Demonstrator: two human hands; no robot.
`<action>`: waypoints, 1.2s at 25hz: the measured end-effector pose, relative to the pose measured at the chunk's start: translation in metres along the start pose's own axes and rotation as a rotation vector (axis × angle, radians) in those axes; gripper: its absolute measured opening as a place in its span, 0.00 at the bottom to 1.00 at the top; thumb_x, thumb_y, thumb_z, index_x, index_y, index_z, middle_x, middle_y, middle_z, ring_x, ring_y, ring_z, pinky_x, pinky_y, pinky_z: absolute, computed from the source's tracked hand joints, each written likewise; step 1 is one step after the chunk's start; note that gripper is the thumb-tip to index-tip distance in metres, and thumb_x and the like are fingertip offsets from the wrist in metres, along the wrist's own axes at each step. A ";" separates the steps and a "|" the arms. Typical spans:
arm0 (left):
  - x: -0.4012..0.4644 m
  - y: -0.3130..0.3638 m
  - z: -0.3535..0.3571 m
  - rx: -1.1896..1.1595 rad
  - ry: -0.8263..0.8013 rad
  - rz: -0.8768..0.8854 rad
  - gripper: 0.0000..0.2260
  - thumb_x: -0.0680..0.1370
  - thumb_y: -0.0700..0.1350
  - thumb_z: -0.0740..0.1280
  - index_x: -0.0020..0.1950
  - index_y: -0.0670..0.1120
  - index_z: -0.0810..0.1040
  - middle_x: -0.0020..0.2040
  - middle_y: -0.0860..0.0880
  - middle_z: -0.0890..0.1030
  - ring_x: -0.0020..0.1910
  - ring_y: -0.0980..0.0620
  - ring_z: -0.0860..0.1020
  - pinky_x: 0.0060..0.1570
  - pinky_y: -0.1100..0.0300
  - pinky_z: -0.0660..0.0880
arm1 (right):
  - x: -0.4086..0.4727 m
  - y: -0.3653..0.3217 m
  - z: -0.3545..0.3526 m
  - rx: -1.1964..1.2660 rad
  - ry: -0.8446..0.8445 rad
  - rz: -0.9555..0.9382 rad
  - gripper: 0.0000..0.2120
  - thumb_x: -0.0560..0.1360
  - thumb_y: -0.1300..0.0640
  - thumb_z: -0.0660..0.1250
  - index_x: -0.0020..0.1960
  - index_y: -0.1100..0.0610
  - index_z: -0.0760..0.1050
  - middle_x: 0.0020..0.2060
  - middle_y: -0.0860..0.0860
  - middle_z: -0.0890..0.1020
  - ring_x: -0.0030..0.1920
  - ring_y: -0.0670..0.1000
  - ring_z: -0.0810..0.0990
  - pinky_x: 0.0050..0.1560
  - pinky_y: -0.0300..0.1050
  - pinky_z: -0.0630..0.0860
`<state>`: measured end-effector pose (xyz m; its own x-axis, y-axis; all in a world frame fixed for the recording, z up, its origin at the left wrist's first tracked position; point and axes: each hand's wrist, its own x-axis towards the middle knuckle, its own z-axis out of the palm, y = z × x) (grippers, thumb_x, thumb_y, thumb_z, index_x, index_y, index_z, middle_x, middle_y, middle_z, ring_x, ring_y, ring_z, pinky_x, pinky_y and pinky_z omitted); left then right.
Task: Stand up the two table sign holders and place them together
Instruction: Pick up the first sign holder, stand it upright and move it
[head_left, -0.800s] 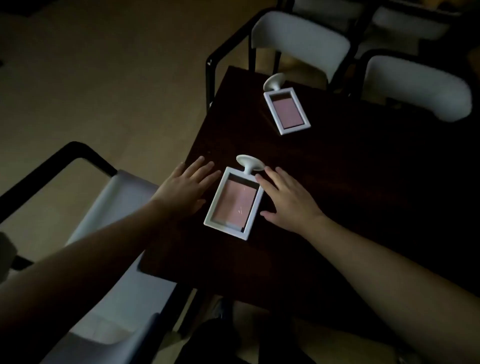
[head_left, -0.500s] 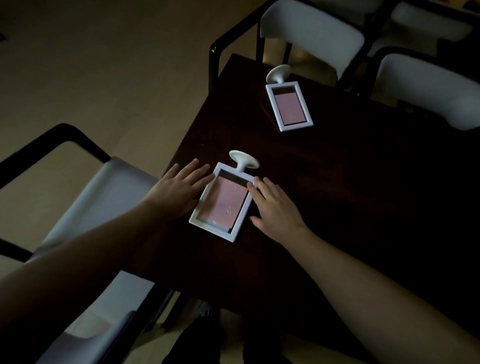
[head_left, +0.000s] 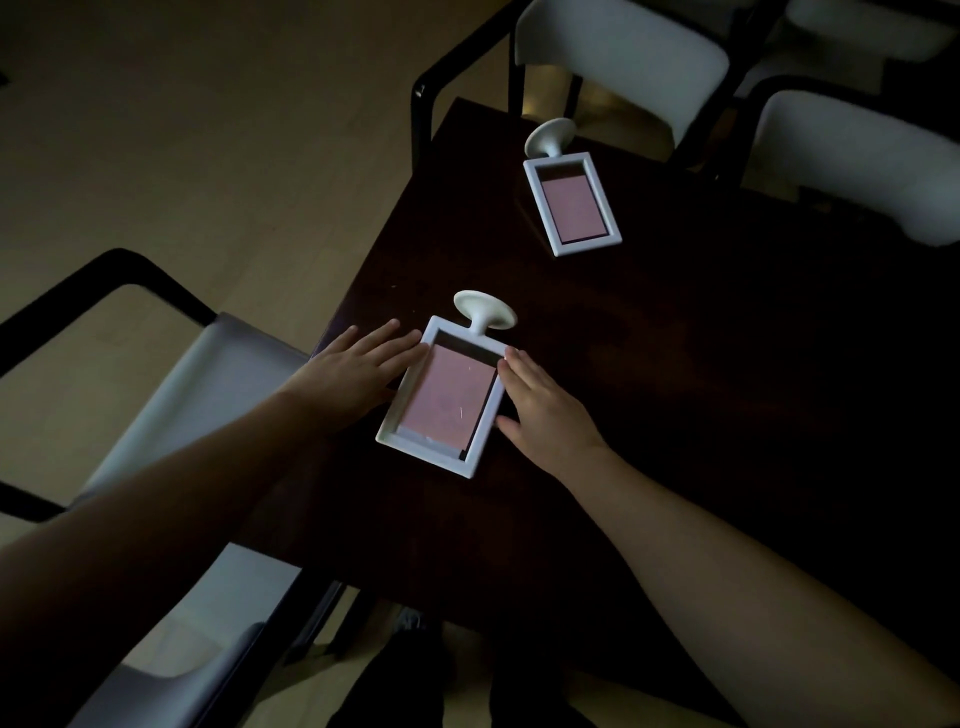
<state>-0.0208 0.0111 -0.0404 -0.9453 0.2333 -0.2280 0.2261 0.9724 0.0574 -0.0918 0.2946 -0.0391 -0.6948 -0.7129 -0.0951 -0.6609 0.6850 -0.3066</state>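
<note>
Two white sign holders with pink inserts lie flat on a dark table (head_left: 701, 415). The near sign holder (head_left: 444, 397) lies by the table's left edge, its round base pointing away from me. My left hand (head_left: 353, 376) rests flat against its left side, fingers spread and touching the frame. My right hand (head_left: 545, 415) lies flat against its right side, fingertips on the frame's upper right edge. Neither hand has closed around it. The far sign holder (head_left: 571, 202) lies flat near the table's far corner, untouched.
A white-seated chair with a black frame (head_left: 171, 415) stands close to the table's left edge, under my left arm. Two more white chairs (head_left: 618, 57) (head_left: 852, 156) stand at the far side. Pale floor lies to the left.
Both hands have closed in on the near sign holder from either side; my right fingers now touch its frame. The view has shifted slightly. Both holders still lie flat.
</note>
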 end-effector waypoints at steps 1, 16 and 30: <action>0.000 -0.001 -0.004 -0.006 -0.001 0.007 0.31 0.82 0.54 0.56 0.79 0.54 0.42 0.81 0.52 0.48 0.79 0.48 0.43 0.75 0.40 0.54 | 0.000 0.001 -0.001 0.023 0.007 -0.002 0.35 0.78 0.54 0.69 0.78 0.61 0.57 0.79 0.56 0.56 0.79 0.52 0.50 0.73 0.44 0.53; 0.016 -0.010 -0.065 -0.194 -0.015 0.002 0.32 0.82 0.41 0.60 0.80 0.53 0.47 0.81 0.50 0.50 0.80 0.47 0.43 0.75 0.40 0.51 | 0.013 0.008 -0.032 0.494 0.176 0.092 0.26 0.80 0.62 0.65 0.76 0.57 0.65 0.74 0.55 0.69 0.74 0.51 0.66 0.72 0.51 0.66; 0.047 0.004 -0.057 -0.854 0.210 -0.218 0.21 0.79 0.64 0.52 0.67 0.59 0.72 0.63 0.56 0.78 0.63 0.52 0.75 0.63 0.52 0.69 | 0.043 0.008 -0.053 0.676 0.359 0.276 0.18 0.80 0.48 0.65 0.65 0.55 0.78 0.50 0.50 0.85 0.44 0.41 0.81 0.39 0.22 0.68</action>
<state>-0.0778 0.0262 0.0040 -0.9892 -0.0423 -0.1405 -0.1346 0.6426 0.7542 -0.1415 0.2773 0.0045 -0.9322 -0.3613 0.0236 -0.2181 0.5086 -0.8329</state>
